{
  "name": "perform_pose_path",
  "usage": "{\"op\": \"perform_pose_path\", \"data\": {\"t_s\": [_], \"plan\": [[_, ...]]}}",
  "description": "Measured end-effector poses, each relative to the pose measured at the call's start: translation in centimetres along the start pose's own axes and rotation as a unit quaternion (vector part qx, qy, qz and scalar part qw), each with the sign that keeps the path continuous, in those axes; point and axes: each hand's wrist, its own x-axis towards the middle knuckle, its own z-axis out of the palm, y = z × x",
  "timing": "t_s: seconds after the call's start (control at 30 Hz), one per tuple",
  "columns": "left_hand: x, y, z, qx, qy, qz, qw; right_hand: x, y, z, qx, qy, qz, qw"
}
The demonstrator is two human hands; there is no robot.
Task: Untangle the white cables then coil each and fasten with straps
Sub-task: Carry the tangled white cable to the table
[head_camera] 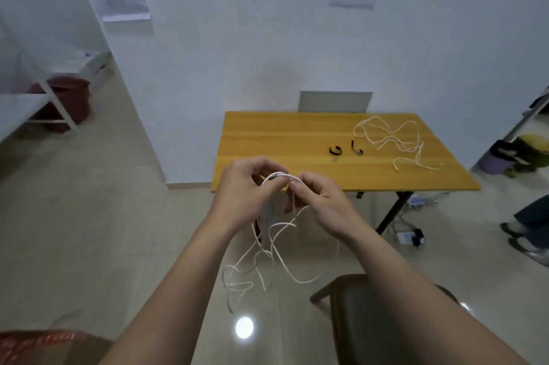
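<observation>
Head view: both hands are up in front of the desk's (pixel 297 133) near-left corner, off the desk top, working one white cable (pixel 279 246). The left hand (pixel 246 186) has its fingers curled, thumb and fingertips pinching a short arc of that cable. The right hand (pixel 320 204) is also curled, thumb and forefinger pinching the same arc just beside the left; the hands are almost touching. The arc bridges the two hands at the top, with more than one strand bunched there. The rest of the cable hangs below the hands in loose, crossed loops over the floor; can't tell if the lowest end touches the tiles. The second white cable (pixel 389 139) lies uncoiled on the desk, spread across the far-right area, with a tail running toward the near-right corner. One black strap (pixel 335 150) lies around mid-desk, curled open. The other black strap (pixel 356 148) lies just to its right, apart from it and near the second cable's left loops. Both straps are unfastened, around nothing. A dark chair (pixel 371 320) is bottom right, under the right forearm. A power adapter (pixel 407 235) and wiring sit on the floor under the desk's right end. A dark red bin (pixel 68 100) stands far left under a white table. Another person's legs (pixel 531 216) are at the right frame edge.
</observation>
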Motion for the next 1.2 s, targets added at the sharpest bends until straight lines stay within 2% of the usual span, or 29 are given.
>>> {"op": "perform_pose_path", "data": {"t_s": [0.23,0.43,0.67,0.83,1.0,1.2], "plan": [[7.8,-3.0,0.3,-0.011,-0.056,-0.001,0.998,6.2,1.7,-1.6,0.036,0.020,0.062,0.997],[14.5,-4.6,3.5,0.025,-0.080,-0.002,0.996,12.1,5.0,-5.6,-0.025,0.073,0.038,0.996],[21.8,-5.1,7.7,0.070,-0.108,0.008,0.992,17.5,7.9,-10.7,0.006,0.094,0.031,0.995],[26.7,-6.6,9.6,0.058,-0.110,0.002,0.992,20.9,9.6,-12.9,-0.005,0.112,0.047,0.993],[32.1,-8.9,11.3,0.067,-0.149,0.005,0.986,25.1,10.8,-15.2,-0.001,0.135,0.049,0.990],[39.3,-11.4,13.3,0.043,-0.185,0.029,0.981,30.5,10.9,-18.1,-0.050,0.160,0.050,0.985]]}}
